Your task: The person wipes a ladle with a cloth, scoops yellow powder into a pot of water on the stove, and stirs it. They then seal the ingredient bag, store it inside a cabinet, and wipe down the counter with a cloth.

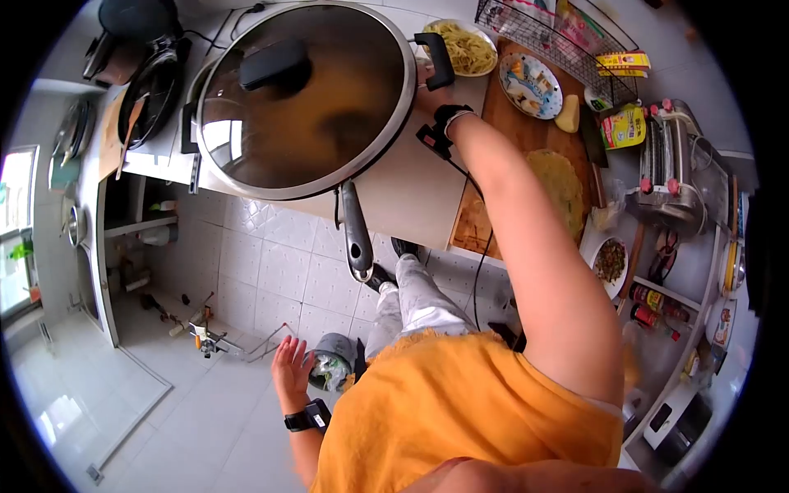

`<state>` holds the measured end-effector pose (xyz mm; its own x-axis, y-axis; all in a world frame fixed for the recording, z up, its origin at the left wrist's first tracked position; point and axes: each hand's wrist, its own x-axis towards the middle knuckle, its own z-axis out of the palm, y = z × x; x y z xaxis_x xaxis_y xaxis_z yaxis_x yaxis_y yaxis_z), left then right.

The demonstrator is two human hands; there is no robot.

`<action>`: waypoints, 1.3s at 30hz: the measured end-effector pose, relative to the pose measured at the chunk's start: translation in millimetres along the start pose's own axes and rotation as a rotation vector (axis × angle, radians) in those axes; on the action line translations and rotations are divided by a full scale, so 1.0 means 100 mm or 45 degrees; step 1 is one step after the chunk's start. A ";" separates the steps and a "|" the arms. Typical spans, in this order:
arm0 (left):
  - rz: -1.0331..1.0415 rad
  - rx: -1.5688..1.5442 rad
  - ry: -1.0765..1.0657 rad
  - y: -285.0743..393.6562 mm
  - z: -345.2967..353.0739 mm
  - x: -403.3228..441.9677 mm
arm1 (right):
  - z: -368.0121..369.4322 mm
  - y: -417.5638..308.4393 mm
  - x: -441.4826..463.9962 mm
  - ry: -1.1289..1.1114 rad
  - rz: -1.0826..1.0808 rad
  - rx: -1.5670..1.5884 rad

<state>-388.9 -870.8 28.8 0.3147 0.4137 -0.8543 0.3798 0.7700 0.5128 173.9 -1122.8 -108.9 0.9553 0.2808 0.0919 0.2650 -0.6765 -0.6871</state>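
A large round pan (196, 115) stands on the counter under a glass lid (345, 107) with a black knob. The glass is fogged, and something brownish shows dimly through it. My right hand (427, 92) is at the pan's right side, beside and partly below the black side handle (440, 62). Its fingers are mostly hidden there, so I cannot tell whether they grip the handle. A utensil with a black handle (355, 234) sticks out over the counter's front edge. Down by my side, my left hand (292, 370) is open with fingers extended, touching nothing.
A bowl of noodles (462, 48) is behind the pan's right side. On the wooden board (477, 222) lie a flat pancake (559, 185), a patterned plate (530, 86) and a knife (592, 135). A pasta machine (670, 160) stands farther right. A trash bin (333, 345) sits on the floor.
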 end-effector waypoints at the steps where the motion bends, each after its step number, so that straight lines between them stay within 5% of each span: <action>1: 0.013 0.008 -0.002 0.02 0.04 0.01 | -0.06 0.01 -0.03 -0.106 -0.075 -0.087; 6: 0.046 0.027 -0.116 0.13 0.41 0.13 | -0.73 -0.27 -0.39 -0.533 -0.053 -0.532; 10: 0.055 0.023 -0.171 0.12 0.58 0.25 | -0.76 -0.15 -0.92 -0.584 -0.376 -0.406; 12: 0.017 0.012 -0.202 0.13 0.68 0.27 | -0.58 -0.12 -1.26 -0.618 -0.336 -0.357; 14: 0.011 0.014 -0.191 0.17 0.78 0.26 | -0.42 -0.18 -1.61 -0.657 0.005 -0.072; 16: 0.021 0.000 -0.218 0.20 0.81 0.28 | -0.23 -0.06 -1.86 -0.450 -0.721 -0.259; 17: 0.023 -0.001 -0.218 0.22 0.81 0.30 | -0.32 -0.47 -1.98 -0.584 -0.212 -0.036; 19: 0.044 0.076 -0.214 0.26 0.76 0.32 | -0.07 -0.72 -2.17 -0.394 -0.514 -0.136; 20: 0.044 0.091 -0.214 0.28 0.74 0.34 | 0.15 -0.76 -2.25 -0.625 -0.349 0.144; 21: 0.034 0.116 -0.217 0.29 0.71 0.37 | 0.10 -1.08 -2.25 -0.581 -0.397 -0.276; 24: 0.034 0.142 -0.235 0.35 0.78 0.40 | 0.60 -1.19 -2.23 -0.611 -0.524 -0.228; 28: 0.032 0.104 -0.262 0.46 0.88 0.37 | 0.24 -1.14 -2.51 -0.804 -0.709 -0.395; 31: 0.055 0.110 -0.278 0.50 0.82 0.41 | 0.05 -0.83 -2.65 -0.999 -0.585 -0.336; 33: 0.058 0.105 -0.266 0.48 0.80 0.48 | -0.04 -0.86 -2.58 -0.679 -0.286 -0.357; 39: 0.036 0.093 -0.322 0.48 1.00 0.47 | 0.34 -1.18 -1.96 -0.720 -0.385 -0.284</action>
<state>-268.7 -862.8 21.7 0.5300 0.2932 -0.7957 0.4265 0.7189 0.5489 -48.8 -1074.8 -70.8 0.6357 0.7517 -0.1759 0.5885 -0.6193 -0.5197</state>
